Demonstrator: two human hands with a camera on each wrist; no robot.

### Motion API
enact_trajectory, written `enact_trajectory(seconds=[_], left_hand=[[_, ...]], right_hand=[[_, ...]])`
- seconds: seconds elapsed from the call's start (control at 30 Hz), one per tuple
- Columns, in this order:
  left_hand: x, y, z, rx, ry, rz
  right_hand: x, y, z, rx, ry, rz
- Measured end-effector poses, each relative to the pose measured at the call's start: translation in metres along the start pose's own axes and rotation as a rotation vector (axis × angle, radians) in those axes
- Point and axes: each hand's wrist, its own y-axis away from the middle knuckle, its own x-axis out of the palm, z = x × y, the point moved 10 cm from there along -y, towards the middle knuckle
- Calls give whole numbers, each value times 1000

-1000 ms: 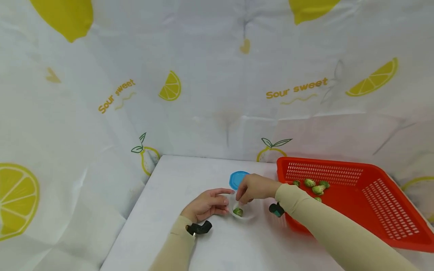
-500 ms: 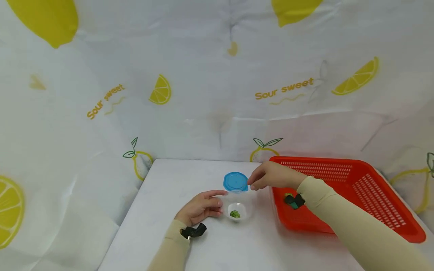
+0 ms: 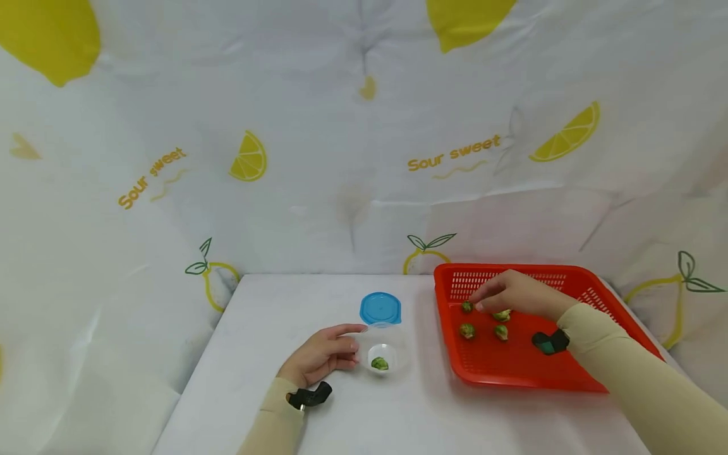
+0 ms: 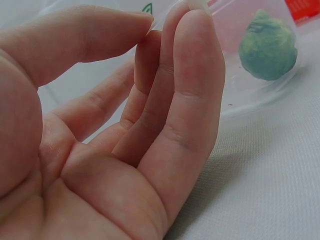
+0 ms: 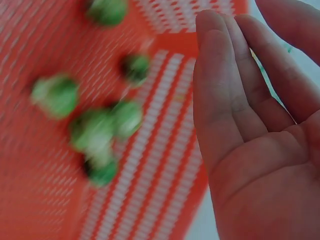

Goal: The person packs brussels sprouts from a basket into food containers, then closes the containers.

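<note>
Head view: my right hand (image 3: 519, 296) is over the red plastic basket (image 3: 500, 361), fingers extended, nothing visible held. One Brussels sprout (image 3: 467, 307) lies just beside those fingertips; contact cannot be determined. Further sprouts (image 3: 501, 333) lie below the hand, blurred in the right wrist view. My left hand (image 3: 321, 355) touches the clear plastic container (image 3: 396, 357), fingers curved; whether they pinch its rim, I cannot tell. Inside, right of those fingers, rests a single sprout (image 3: 379, 364); the blue lid (image 3: 380, 308) lies just beyond. Change noted: within the last second, my right hand moved from container to basket. Judgement: the contained sprout is deposited; the basket's remain outstanding.
</note>
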Motion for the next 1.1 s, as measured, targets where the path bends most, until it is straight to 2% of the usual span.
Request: enact_trajectory(seconds=[0.23,0.57,0.8,1.1], left_hand=[[-3,5,2,-10,18,4],[3,-1,0,-3,29,38],[3,1,-1,-2,45,48],[2,1,-3,-4,49,44]], right_hand=[[-16,-1,-61,49,-37,-50],[-45,10,-125,79,0,-118],[-44,7,-147,121,-67,-109],[-42,-5,-148,110,-70,-118]])
